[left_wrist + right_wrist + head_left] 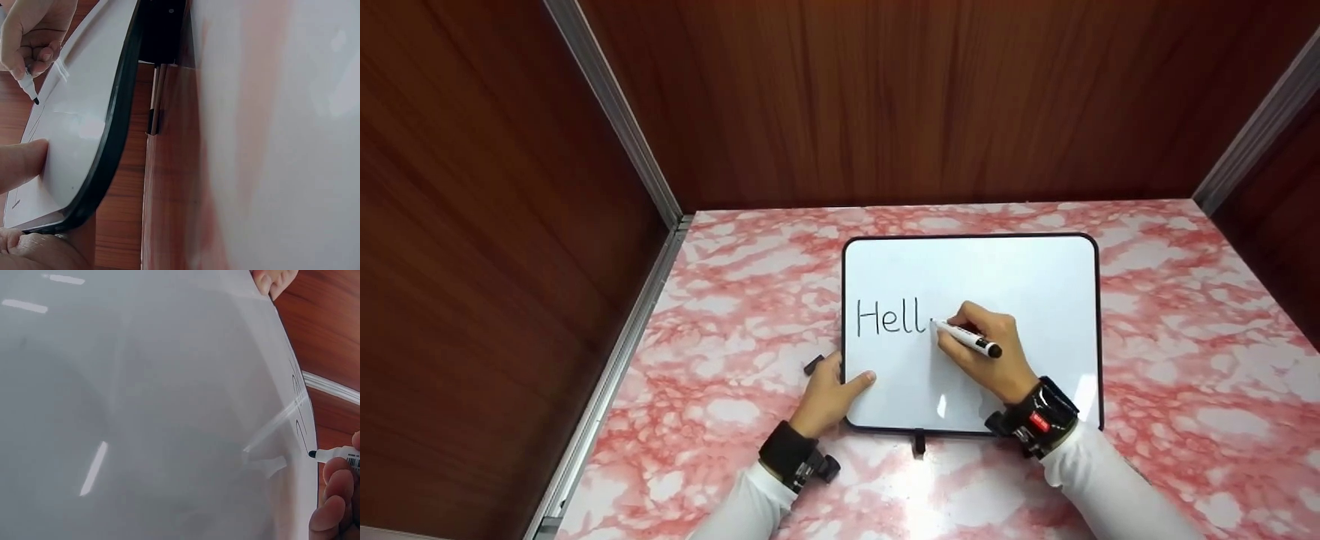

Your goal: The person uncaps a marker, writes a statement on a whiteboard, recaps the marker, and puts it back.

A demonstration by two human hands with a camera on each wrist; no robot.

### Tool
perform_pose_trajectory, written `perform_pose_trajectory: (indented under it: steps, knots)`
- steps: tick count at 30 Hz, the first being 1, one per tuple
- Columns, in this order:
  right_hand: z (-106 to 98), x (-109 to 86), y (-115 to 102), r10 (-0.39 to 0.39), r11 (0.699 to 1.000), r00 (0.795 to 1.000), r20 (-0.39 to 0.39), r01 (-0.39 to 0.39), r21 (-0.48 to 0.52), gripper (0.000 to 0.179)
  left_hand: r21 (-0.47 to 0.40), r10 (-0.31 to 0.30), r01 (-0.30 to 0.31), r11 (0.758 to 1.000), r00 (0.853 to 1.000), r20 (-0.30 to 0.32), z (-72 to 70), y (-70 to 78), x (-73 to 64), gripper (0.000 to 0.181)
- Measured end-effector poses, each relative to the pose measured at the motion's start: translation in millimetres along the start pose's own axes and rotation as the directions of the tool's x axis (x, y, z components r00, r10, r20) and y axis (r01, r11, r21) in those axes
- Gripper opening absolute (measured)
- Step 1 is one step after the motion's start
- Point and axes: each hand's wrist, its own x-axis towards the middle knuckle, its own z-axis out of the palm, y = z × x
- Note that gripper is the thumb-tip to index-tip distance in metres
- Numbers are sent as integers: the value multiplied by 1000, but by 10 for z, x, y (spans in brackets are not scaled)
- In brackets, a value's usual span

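Note:
A whiteboard (975, 277) with a dark frame carries the black handwritten letters "Hell". My right hand (994, 352) pinches a white marker (971, 339) with a black end, its tip at the board just after the last letter. In the right wrist view, the marker's dark tip (313, 454) meets the board's surface beside the writing. My left hand (826, 396) grips the lower left edge of the board, thumb on the front face and the other fingers mostly hidden behind it. The left wrist view shows this thumb (25, 163) lying on the white surface.
Small black feet stick out from the board, one at the bottom (919, 442) and one by the left edge (813, 365). The table (720, 360) has a red and white marbled top. Brown wood-look panels (885, 105) with metal strips (619, 112) enclose it.

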Motion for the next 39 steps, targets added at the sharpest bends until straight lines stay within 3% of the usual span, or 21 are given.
perform_pose_trajectory:
  steps: [11,29,39]
  knots:
    - [14,28,2,23,999,1000,-1,-23,-29,14,60,29,-29,998,1000,-8,-10,5,-11,37]
    - [-12,-94,-28,38,999,997,68,-37,-29,19,44,7,-6,999,1000,-19,-1,-8,-8,39]
    - [-67,-118,-17,24,999,999,45,-23,-32,20,52,18,-18,998,1000,-11,-3,8,-10,35]
